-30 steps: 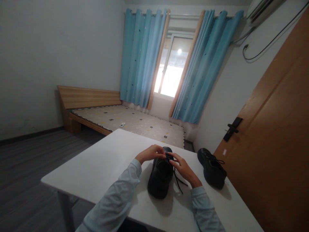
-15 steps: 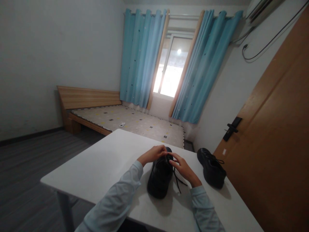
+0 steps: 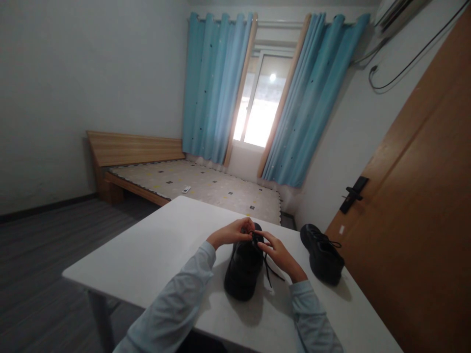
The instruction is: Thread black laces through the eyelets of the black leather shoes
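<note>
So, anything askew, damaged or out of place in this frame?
Nothing damaged or spilled. The oddity is two black shoes on a white table: the near shoe has loose laces trailing, with the left hand and right hand at them; the other shoe sits apart, laced.

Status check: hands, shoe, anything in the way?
Left hand and right hand both pinching laces at near shoe. Second shoe apart, right. Nothing in the way on table.
</note>
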`<state>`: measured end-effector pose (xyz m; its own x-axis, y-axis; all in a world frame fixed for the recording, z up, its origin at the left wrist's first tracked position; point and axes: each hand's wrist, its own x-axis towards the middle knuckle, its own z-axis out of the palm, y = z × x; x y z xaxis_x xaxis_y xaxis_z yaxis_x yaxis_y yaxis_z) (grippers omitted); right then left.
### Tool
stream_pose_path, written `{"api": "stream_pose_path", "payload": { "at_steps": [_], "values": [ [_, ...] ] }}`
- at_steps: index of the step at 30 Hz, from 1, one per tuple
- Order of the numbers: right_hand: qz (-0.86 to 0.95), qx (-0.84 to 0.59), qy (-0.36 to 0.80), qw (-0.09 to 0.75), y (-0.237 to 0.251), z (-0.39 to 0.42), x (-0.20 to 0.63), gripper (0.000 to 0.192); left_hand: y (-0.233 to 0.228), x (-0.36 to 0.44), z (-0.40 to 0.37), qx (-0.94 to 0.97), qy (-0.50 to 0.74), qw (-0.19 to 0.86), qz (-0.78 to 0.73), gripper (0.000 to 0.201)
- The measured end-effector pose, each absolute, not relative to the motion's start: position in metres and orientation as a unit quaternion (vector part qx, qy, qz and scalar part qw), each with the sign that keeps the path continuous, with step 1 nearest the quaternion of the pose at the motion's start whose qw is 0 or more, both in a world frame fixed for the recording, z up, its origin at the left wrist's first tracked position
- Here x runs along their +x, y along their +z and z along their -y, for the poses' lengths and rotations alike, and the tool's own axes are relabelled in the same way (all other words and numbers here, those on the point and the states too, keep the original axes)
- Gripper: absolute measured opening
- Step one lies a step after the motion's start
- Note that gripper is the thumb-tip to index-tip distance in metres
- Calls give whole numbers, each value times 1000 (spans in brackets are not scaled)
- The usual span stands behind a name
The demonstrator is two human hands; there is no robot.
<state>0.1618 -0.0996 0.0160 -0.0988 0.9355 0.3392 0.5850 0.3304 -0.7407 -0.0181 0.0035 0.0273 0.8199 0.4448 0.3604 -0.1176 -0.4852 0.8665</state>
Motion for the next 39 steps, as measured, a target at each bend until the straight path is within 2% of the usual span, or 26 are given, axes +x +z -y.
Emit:
{"api": "stream_pose_path", "payload": {
  "at_steps": [8,13,20,24,29,32,39],
  "values": [
    [704,-541,233,397,15,99,163,39,24,-15,-6,734,287,612,-70,43],
    [703,-535,241,401,16,100,162,39,24,-16,-5,724,285,623,-78,41],
    [701,-539,246,397,16,98,163,41,27,-21,-9,783,315,530,-74,31],
    [704,-538,245,394,15,98,163,41,26,-28,-15,829,294,468,-90,33],
    [699,-541,251,395,15,98,163,41,21,-33,-24,840,275,450,-126,34],
    [698,-541,254,395,15,99,162,41,20,-34,-25,842,268,444,-151,28],
    [696,-540,261,395,16,99,163,42,26,-36,-22,856,328,351,-189,16]
  ]
}}
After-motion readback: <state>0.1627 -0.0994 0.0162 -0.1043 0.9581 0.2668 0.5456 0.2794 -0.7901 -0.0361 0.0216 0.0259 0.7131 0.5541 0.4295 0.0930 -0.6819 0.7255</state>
